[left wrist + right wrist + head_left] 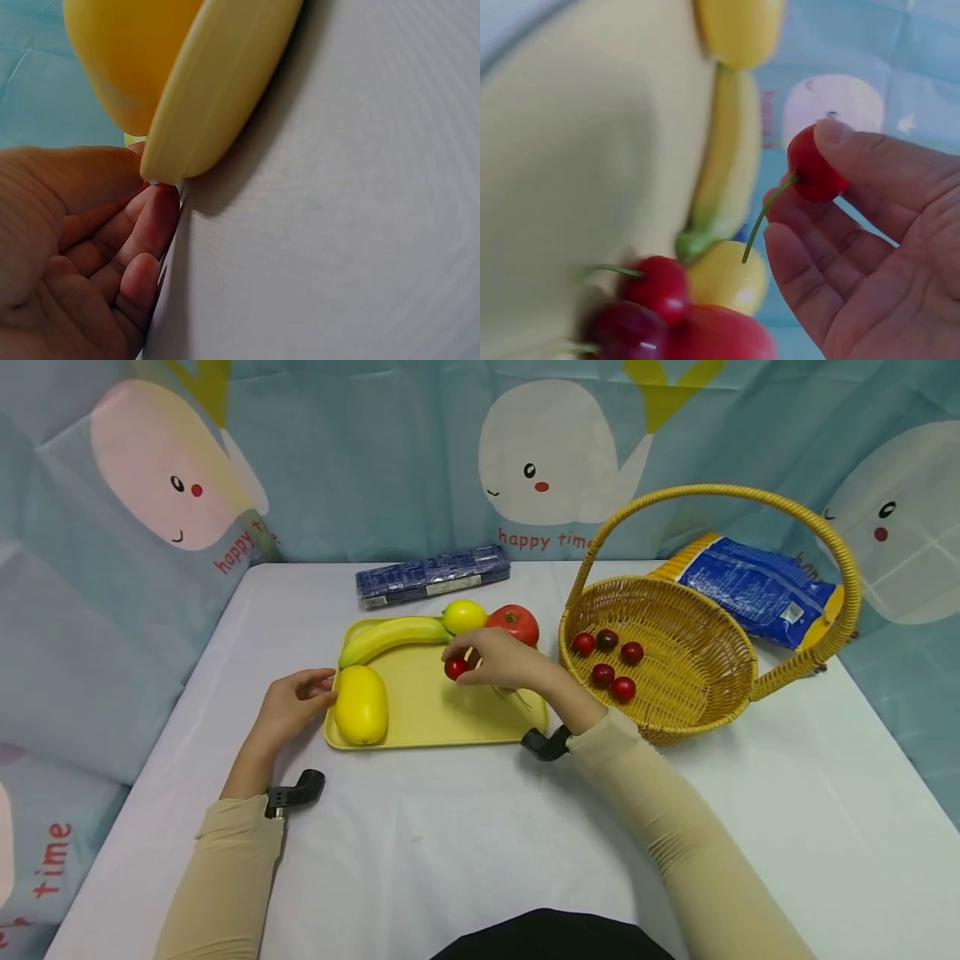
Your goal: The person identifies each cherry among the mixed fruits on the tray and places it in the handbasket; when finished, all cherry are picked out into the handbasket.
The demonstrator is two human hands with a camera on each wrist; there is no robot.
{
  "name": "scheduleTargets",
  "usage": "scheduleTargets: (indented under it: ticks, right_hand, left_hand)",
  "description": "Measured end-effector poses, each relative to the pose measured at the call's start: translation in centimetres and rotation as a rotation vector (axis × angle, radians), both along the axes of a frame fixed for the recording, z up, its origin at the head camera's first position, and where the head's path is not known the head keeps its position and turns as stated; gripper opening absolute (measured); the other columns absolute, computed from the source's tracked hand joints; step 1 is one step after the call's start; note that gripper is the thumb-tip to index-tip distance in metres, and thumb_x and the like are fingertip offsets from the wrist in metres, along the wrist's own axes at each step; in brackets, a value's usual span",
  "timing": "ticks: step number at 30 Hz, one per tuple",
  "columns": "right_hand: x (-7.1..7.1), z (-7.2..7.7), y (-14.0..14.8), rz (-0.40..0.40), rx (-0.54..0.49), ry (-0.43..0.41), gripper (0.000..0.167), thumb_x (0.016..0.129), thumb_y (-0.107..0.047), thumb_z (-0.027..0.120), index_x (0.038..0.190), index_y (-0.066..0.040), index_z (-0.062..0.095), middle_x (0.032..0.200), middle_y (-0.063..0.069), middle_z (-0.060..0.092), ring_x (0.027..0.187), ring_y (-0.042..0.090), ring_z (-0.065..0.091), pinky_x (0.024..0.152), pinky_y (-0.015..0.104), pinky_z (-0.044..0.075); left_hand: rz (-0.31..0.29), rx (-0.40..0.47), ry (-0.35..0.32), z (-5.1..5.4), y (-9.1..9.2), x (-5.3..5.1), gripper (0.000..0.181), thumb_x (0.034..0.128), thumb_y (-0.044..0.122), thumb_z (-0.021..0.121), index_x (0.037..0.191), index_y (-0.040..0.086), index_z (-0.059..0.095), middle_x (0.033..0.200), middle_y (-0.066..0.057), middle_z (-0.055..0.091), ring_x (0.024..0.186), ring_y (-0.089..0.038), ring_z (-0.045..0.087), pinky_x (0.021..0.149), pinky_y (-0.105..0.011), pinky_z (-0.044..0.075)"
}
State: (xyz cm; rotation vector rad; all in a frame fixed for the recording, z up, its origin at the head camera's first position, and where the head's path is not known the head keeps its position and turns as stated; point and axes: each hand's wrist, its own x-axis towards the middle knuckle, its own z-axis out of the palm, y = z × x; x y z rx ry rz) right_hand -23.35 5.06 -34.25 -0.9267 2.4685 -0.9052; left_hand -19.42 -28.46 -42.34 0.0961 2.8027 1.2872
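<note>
My right hand (pixel 501 658) pinches a red cherry (pixel 810 165) between thumb and fingers, its green stem hanging free, above the yellow tray (pixel 435 706). Under that hand, a red cherry (pixel 664 289) and a darker cherry (pixel 626 334) lie on the tray; the head view mostly hides them. My left hand (pixel 296 706) grips the tray's left rim, thumb above and fingertips at the underside. Beside it on the tray is a smooth yellow oval fruit (pixel 362 706). A banana (pixel 393 637), a lemon (pixel 464 617) and a red apple-like fruit (pixel 514 624) line the back.
Right of the tray stands a yellow wicker basket (pixel 693 702) with a tall handle, holding several cherries (pixel 623 688). Behind it leans a blue and yellow bag (pixel 757 589). A dark blue wrapped pack (pixel 433 577) lies behind the tray on the white-covered table (pixel 420 843).
</note>
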Motion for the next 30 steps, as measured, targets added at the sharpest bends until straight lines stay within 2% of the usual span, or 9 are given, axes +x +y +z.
scheduleTargets:
  ticks: [8,12,18,23,30]
  right_hand:
    - [0.0,3.9,1.9,-0.026,-0.018,0.008,0.034,0.083,-0.015,0.068,0.116,-0.013,0.062,0.108,-0.001,0.062,0.088,0.012,0.059,0.079,0.028,0.048]
    - [-0.5,4.9,4.0,-0.058,-0.035,0.004,0.033,0.083,-0.011,0.068,0.115,-0.012,0.063,0.107,0.000,0.062,0.089,0.014,0.058,0.082,0.030,0.048]
    - [-1.4,6.1,7.9,-0.134,-0.050,-0.059,0.034,0.082,-0.011,0.069,0.116,-0.009,0.062,0.109,0.003,0.061,0.094,0.017,0.058,0.085,0.035,0.048]
    - [-2.0,6.5,11.2,-0.233,-0.006,-0.089,0.035,0.082,-0.015,0.069,0.116,-0.012,0.061,0.108,0.006,0.062,0.095,0.020,0.059,0.083,0.037,0.050]
    - [-2.9,5.3,15.7,-0.340,0.000,-0.100,0.039,0.084,-0.019,0.068,0.120,-0.008,0.059,0.115,0.008,0.059,0.101,0.022,0.054,0.087,0.036,0.046]
  left_hand:
    - [0.004,0.005,0.001,0.0,-0.2,0.1,0.044,0.0895,0.016,0.060,0.129,-0.002,0.050,0.108,-0.019,0.058,0.080,-0.007,0.052,0.066,-0.007,0.041]
    - [0.009,-0.001,-0.001,0.0,-0.1,0.1,0.044,0.0895,0.016,0.060,0.129,-0.002,0.050,0.108,-0.018,0.058,0.081,-0.010,0.052,0.066,-0.007,0.041]
    - [0.004,0.002,0.002,0.2,0.0,0.2,0.044,0.0894,0.015,0.060,0.129,-0.002,0.050,0.108,-0.019,0.058,0.081,-0.009,0.052,0.066,-0.007,0.041]
    - [0.002,0.004,0.002,0.2,0.0,0.1,0.044,0.0894,0.015,0.060,0.129,-0.003,0.050,0.108,-0.020,0.058,0.080,-0.007,0.052,0.066,-0.007,0.041]
    - [0.002,-0.003,0.003,0.3,0.2,0.1,0.044,0.0896,0.016,0.060,0.129,-0.003,0.050,0.107,-0.019,0.058,0.081,-0.011,0.052,0.066,-0.007,0.040]
